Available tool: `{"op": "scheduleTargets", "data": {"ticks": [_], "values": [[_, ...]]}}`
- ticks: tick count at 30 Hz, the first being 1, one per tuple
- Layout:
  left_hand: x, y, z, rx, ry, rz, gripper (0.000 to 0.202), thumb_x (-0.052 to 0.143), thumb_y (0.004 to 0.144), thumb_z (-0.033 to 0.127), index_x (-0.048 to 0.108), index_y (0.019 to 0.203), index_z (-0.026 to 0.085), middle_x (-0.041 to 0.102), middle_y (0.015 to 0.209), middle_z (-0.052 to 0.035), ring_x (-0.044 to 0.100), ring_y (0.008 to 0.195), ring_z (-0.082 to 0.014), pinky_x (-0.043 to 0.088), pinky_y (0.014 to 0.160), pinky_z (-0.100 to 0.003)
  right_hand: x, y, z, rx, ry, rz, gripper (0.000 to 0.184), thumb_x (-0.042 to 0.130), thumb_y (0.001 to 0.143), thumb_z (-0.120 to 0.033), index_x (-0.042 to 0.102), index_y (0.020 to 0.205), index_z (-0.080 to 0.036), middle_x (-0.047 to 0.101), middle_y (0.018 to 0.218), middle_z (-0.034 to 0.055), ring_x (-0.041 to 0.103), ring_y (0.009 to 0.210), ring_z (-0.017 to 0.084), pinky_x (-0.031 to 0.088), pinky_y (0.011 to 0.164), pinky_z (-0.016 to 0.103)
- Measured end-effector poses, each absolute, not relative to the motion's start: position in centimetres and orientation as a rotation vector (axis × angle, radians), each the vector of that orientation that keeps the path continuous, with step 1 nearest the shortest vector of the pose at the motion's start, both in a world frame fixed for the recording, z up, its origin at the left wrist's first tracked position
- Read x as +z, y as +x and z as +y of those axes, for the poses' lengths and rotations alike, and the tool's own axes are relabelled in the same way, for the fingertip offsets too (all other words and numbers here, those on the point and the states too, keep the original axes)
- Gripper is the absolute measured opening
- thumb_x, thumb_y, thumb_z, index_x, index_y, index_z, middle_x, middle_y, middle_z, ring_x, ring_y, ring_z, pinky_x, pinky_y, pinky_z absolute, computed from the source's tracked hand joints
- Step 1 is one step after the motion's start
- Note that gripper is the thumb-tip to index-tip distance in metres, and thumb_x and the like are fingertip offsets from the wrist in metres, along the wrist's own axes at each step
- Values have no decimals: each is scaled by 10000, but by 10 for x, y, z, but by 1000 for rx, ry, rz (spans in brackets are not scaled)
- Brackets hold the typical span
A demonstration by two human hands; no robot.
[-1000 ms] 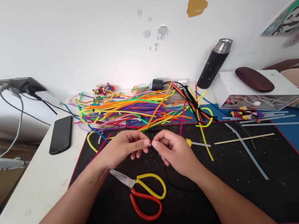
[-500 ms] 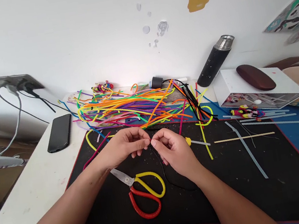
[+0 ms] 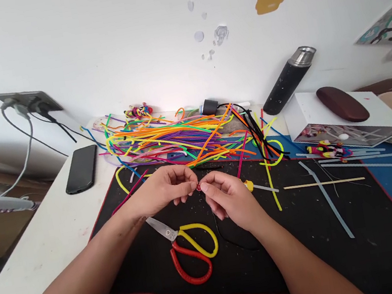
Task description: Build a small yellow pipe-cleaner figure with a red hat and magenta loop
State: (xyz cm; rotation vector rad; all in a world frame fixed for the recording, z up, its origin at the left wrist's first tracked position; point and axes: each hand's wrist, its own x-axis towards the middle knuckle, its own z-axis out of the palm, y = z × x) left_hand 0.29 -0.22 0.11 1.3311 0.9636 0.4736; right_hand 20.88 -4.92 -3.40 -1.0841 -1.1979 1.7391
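Observation:
My left hand (image 3: 172, 185) and my right hand (image 3: 228, 195) meet over the black mat (image 3: 262, 271), thumbs and forefingers pinched. Between their fingertips sits a small red piece (image 3: 198, 186), too small to name for certain. A thin black cord (image 3: 230, 242) trails down and right from beneath my right hand; its upper end is hidden. Scissors (image 3: 194, 247) with one yellow and one red handle lie just below my hands, blades pointing up-left under my left wrist. Close to my right hand lies a yellow-ended tool (image 3: 249, 185) with a pale shaft.
Behind my hands spreads a heap of coloured pipe cleaners (image 3: 172, 138). A phone (image 3: 81, 169) lies at left. To the right are a wooden stick (image 3: 324, 183), glue sticks (image 3: 329, 205), a small figure (image 3: 328, 150), a white box (image 3: 298, 109) and a black flask (image 3: 288, 82).
The red piece shows more plainly between my fingertips. Both hands stay almost in place, still pinched together. The whole view has shifted slightly, so the table things appear further right.

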Motion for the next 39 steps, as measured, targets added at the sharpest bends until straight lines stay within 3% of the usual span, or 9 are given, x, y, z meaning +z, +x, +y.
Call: {"op": "scheduleTargets", "data": {"ticks": [14,23,39], "values": [[1,1,-1,403,1294,926,246,794,778,378,682,828,165,607,655,29,543,564,-102,428,489,-187,-38,210,-49,1903,-1058,-1115,383,752,921,-569,641,919,-202,571,571,-77,441,386,73,267,376,194],[-4,0,2,380,1146,901,233,832,718,338,702,787,158,624,616,23,548,525,-97,414,446,-173,-35,209,-48,1829,-1094,-1209,388,750,910,-578,655,927,-203,584,578,-68,451,399,83,289,388,203],[-19,-7,6,306,950,740,276,893,766,364,732,780,140,680,621,-4,584,475,-84,463,439,-154,-31,209,-50,1808,-1021,-1268,355,745,938,-535,672,897,-190,569,559,-72,436,403,73,307,391,203]]}}
